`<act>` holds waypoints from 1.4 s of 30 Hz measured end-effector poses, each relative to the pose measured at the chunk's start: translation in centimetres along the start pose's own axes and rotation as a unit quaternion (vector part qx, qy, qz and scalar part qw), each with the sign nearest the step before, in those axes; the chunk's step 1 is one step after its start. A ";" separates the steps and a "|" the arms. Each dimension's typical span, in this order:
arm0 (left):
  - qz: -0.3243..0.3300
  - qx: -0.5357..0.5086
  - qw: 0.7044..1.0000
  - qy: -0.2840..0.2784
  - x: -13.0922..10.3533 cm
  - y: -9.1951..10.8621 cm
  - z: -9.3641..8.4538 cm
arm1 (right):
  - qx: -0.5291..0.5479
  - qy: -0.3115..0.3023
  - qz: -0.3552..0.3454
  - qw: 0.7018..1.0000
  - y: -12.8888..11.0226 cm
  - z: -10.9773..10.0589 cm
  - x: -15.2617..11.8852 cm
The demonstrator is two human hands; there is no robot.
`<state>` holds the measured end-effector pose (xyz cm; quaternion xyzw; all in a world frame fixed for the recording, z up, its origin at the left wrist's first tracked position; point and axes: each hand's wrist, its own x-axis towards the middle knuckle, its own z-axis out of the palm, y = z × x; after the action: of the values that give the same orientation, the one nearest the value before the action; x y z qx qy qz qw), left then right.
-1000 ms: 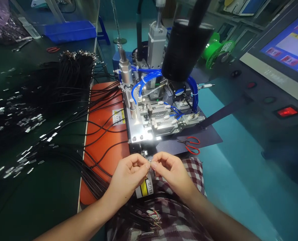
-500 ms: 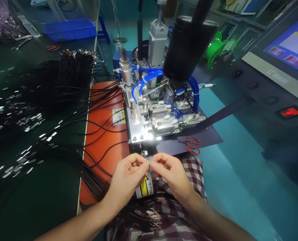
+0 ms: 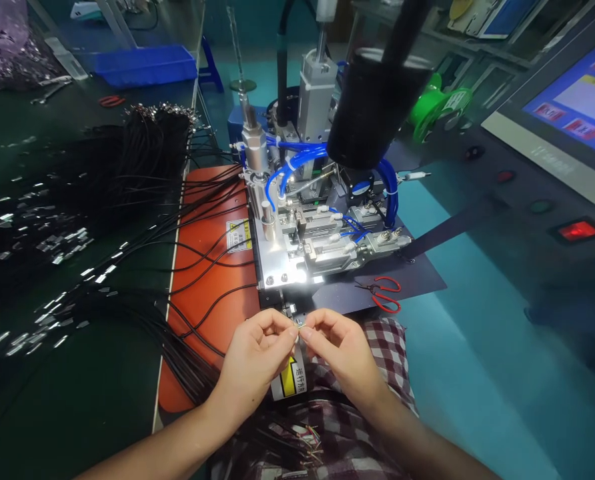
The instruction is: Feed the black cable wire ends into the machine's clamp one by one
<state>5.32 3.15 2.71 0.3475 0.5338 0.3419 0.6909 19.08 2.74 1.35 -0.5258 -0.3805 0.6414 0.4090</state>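
My left hand pinches thin wire ends between thumb and forefinger, just in front of the machine. Close beside it, my right hand pinches the same small wires, the fingertips of both hands nearly touching. Most of what lies between the fingers is hidden. Below the hands is a white and yellow label. A bundle of black cables with stripped coloured ends rests on the checkered cloth over my lap.
Red-handled snips lie on the dark plate right of the hands. Black cables cross the orange board at left. A blue bin, a green spool and a screen stand farther off.
The view has shifted slightly, so the machine and table sit a little lower. Both hands keep their pinch, with only tiny finger movement.
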 end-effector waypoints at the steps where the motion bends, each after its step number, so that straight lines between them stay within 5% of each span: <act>1: 0.002 0.000 1.000 -0.001 0.0 0.0 0.0 | -0.007 0.004 -0.003 1.000 0.0 0.0 0.0; 23: -0.050 -0.013 0.999 0.002 -0.3 1.3 0.1 | 0.033 -0.032 0.000 0.999 0.8 -0.6 0.3; 36: -0.044 0.014 0.999 -0.006 -0.2 1.2 0.0 | -0.099 -0.017 -0.038 0.994 -0.1 -0.6 0.1; 42: -0.042 0.023 0.999 -0.017 -0.2 1.3 0.0 | -0.249 -0.041 -0.123 0.960 -0.7 -1.0 0.0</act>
<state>5.18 3.63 3.87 0.3462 0.5438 0.2941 0.7057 20.16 3.12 1.84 -0.5335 -0.6064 0.4923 0.3246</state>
